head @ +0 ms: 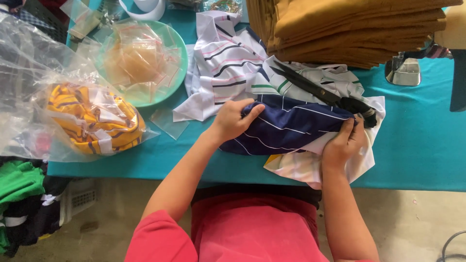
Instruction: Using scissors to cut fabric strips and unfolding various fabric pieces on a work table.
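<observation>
Navy striped garment [286, 127] bunched between left hand [232, 121] and right hand [345, 143], fingers pinching fabric; black scissors [315, 87] on the pile could snag or slide off the desk [417, 140].

Navy striped fabric piece [284, 126]: dark blue with thin white lines, bunched into a rounded bundle, long axis running left to right. Lies near the front edge of the table, on top of crumpled white striped fabric pieces [228, 68] that spread to its far left and near right.
</observation>
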